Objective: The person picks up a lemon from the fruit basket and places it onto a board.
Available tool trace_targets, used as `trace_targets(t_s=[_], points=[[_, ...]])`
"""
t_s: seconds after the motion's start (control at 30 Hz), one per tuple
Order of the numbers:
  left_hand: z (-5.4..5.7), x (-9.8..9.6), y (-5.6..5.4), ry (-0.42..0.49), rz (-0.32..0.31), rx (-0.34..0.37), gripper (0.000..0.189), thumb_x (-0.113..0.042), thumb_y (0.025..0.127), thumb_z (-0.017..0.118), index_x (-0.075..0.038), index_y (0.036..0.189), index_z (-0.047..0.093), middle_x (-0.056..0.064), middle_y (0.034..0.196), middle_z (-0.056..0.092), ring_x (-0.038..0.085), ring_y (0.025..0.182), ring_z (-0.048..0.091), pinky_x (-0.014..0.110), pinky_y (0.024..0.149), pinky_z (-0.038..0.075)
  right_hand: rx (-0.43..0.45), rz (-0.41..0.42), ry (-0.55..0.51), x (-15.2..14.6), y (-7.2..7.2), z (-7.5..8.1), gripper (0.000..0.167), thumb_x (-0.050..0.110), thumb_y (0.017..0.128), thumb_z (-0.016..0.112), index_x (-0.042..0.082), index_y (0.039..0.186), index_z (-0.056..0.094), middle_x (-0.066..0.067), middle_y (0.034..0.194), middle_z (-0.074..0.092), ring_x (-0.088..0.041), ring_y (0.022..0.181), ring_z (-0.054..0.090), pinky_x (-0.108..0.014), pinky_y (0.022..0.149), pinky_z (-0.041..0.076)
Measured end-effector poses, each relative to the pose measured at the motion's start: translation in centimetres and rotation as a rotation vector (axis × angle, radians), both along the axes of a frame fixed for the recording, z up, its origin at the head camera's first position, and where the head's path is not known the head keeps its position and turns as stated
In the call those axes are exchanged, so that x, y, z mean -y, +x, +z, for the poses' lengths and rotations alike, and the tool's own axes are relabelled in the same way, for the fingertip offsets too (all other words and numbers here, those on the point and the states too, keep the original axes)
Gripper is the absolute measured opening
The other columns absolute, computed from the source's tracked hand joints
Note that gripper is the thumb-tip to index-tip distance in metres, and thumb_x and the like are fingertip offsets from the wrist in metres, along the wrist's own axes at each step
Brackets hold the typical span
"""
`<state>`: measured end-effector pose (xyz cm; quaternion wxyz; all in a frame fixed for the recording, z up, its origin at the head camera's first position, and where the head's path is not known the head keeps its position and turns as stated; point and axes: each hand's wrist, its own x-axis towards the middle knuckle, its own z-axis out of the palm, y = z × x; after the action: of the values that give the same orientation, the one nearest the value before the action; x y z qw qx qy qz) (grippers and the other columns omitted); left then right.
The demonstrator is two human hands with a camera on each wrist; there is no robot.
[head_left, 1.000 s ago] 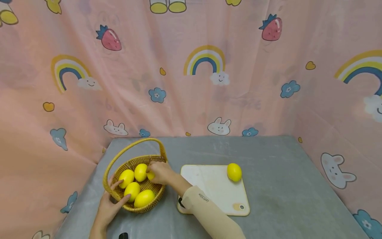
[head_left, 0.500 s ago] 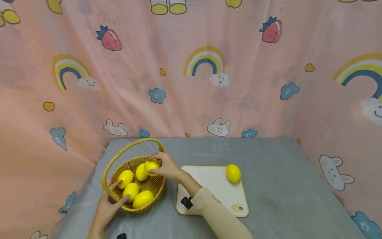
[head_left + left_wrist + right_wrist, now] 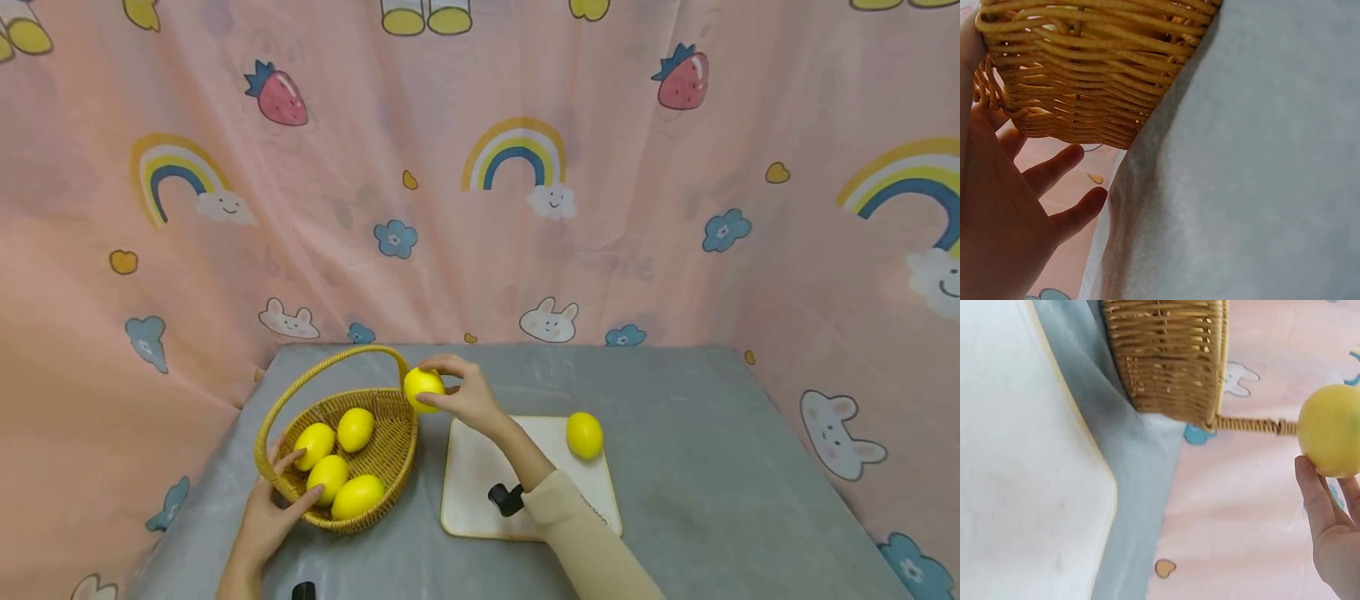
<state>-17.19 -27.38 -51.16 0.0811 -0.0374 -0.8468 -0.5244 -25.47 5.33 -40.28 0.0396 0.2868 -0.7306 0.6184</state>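
My right hand (image 3: 471, 398) pinches a yellow lemon (image 3: 423, 390) between thumb and fingers, above the right rim of the wicker basket (image 3: 397, 454). The same lemon (image 3: 1333, 431) shows raised beside the basket handle in the right wrist view. My left hand (image 3: 266, 517) grips the basket's left rim near the handle's foot, thumb and a fingertip reaching inside over the lemons. Several lemons (image 3: 357, 497) lie in the basket. In the left wrist view the left hand (image 3: 1010, 206) is at the woven side (image 3: 1085, 81), two fingers extended below it.
Right of the basket lies a white cutting board (image 3: 480, 467), with another lemon (image 3: 584, 435) at its far right corner. The right sleeve (image 3: 592, 533) and a black wrist device (image 3: 506, 500) cover part of the board. A patterned pink curtain (image 3: 450, 275) hangs behind the grey table (image 3: 712, 467).
My right hand has lifted a lemon out of the basket and carried it up and to the right, past the rim. The left hand stays on the basket.
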Motion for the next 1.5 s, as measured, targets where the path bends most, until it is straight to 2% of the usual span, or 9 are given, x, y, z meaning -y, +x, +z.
trace_targets(t_s=[0.13,0.23,0.43,0.63,0.83,1.03,1.3,1.5], points=[[0.2,-0.2,-0.2,-0.004,-0.001,-0.001,0.061,-0.015,0.087,0.078,0.002,0.139,0.051,0.014,0.166,0.008,0.049,0.146,0.01,0.072,0.108,0.02,-0.018,-0.078,-0.022,-2.2,-1.1,-1.7,0.037,-0.005,0.086,0.074,-0.013,0.12,0.064,-0.028,0.127,0.058,-0.043,0.117,0.056,-0.046,0.084,0.057],[0.4,-0.3,-0.4,0.004,-0.001,0.008,0.064,-0.017,0.087,0.079,0.001,0.141,0.049,0.013,0.166,0.007,0.048,0.147,0.008,0.072,0.109,0.017,-0.02,-0.148,-0.021,-4.1,-1.7,-3.0,0.036,-0.002,0.085,0.076,-0.01,0.12,0.067,-0.024,0.128,0.058,-0.04,0.119,0.055,-0.045,0.086,0.057],[0.5,-0.3,-0.5,0.005,-0.001,0.006,0.064,-0.016,0.087,0.078,0.001,0.141,0.049,0.012,0.167,0.006,0.048,0.147,0.007,0.073,0.109,0.016,0.013,-0.279,0.002,-8.0,-0.5,-4.3,0.036,0.004,0.085,0.079,-0.002,0.12,0.07,-0.016,0.128,0.059,-0.034,0.119,0.055,-0.044,0.088,0.056],[0.1,0.2,0.0,0.003,0.008,0.004,0.064,-0.013,0.086,0.079,0.002,0.141,0.049,0.012,0.167,0.006,0.048,0.147,0.006,0.074,0.108,0.015,0.058,-0.336,0.072,-10.2,1.2,-5.7,0.036,0.006,0.084,0.08,-0.001,0.118,0.071,-0.016,0.129,0.059,-0.035,0.122,0.053,-0.045,0.09,0.055],[-0.3,0.5,0.0,0.008,0.004,-0.009,0.062,-0.01,0.086,0.078,0.003,0.14,0.05,0.007,0.167,0.006,0.044,0.148,0.007,0.071,0.109,0.016,0.107,-0.365,0.141,-11.3,2.4,-7.0,0.037,0.005,0.084,0.08,0.001,0.119,0.071,-0.014,0.128,0.06,-0.034,0.121,0.054,-0.041,0.089,0.056],[-0.5,0.3,-0.1,0.006,-0.016,-0.026,0.061,-0.009,0.087,0.077,0.005,0.14,0.05,0.008,0.167,0.004,0.043,0.148,0.004,0.071,0.109,0.016,0.15,-0.408,0.189,-11.8,3.1,-8.3,0.036,0.002,0.083,0.079,0.001,0.118,0.071,-0.015,0.127,0.06,-0.036,0.121,0.055,-0.05,0.09,0.054],[-0.3,0.0,0.2,0.001,-0.005,-0.001,0.063,-0.012,0.087,0.078,0.004,0.141,0.049,0.015,0.166,0.006,0.049,0.147,0.005,0.074,0.109,0.012,0.134,-0.453,0.273,-11.4,3.4,-10.2,0.033,-0.001,0.081,0.08,0.001,0.114,0.072,-0.013,0.123,0.062,-0.036,0.118,0.057,-0.051,0.088,0.055],[-0.2,0.0,0.0,-0.004,0.0,0.01,0.064,-0.013,0.087,0.078,0.003,0.141,0.048,0.013,0.166,0.005,0.048,0.147,0.004,0.074,0.109,0.012,0.124,-0.46,0.298,-11.1,3.3,-10.5,0.034,0.0,0.082,0.08,0.0,0.115,0.072,-0.014,0.123,0.062,-0.036,0.116,0.057,-0.05,0.09,0.054]])
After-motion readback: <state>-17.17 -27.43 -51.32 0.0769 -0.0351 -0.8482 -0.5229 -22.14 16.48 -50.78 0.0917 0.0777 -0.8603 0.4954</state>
